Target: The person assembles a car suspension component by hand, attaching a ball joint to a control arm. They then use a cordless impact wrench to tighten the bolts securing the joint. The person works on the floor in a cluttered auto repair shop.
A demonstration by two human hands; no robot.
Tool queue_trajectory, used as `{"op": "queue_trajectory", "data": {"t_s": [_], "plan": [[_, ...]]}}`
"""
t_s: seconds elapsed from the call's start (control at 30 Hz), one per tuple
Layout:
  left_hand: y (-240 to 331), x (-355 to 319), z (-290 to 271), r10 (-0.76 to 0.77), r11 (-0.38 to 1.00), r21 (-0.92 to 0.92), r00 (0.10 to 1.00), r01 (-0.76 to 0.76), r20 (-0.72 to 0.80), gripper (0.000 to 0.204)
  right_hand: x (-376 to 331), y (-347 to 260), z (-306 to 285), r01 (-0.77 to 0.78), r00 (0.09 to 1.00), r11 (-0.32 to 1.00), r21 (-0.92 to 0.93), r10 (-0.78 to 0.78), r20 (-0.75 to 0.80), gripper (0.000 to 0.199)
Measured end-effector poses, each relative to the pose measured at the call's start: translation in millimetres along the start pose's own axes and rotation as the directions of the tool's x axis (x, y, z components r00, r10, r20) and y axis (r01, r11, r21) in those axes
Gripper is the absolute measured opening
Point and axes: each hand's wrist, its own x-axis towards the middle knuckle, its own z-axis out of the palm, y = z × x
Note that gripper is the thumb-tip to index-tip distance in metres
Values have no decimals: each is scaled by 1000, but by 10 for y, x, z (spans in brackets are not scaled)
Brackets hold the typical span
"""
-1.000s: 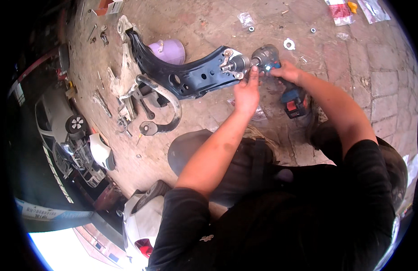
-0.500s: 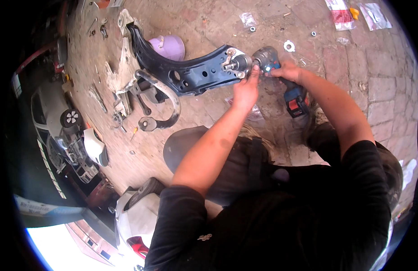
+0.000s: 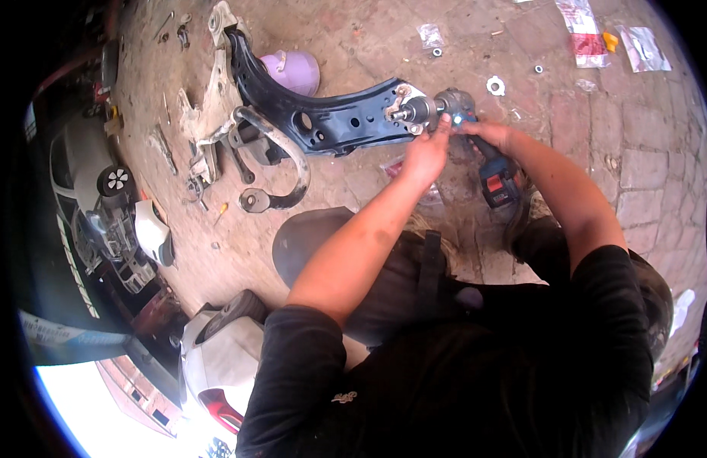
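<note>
Hands unmoved, left hand steadying control arm, right hand gripping drill

Left hand rested fingertips against the ball joint of a dark blue control arm lying on the paved ground. Right hand gripped a cordless impact wrench set against that joint.

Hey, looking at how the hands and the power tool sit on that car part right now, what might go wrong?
The left hand rests right beside the nose of the cordless driver that the right hand holds; a slip could pinch fingers. The dark control arm lies loose on the brick floor, so it may twist under torque. Small washers nearby could scatter or get lost.
</note>
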Motion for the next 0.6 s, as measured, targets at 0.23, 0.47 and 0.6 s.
{"op": "queue_trajectory", "data": {"t_s": [0.23,0.47,0.6], "plan": [[53,-55,-106,-78,973,215,996,85,-42,57,9,-226,112,8,999,993,-119,-11,-30,57],[-137,-17,-145,352,934,-14,923,-358,-153,23,62,-252,219,-39,999,993,-113,39,0,57],[-279,81,-226,487,872,135,859,-470,-158,18,96,-230,289,-65,998,992,-111,65,-6,57]]}}
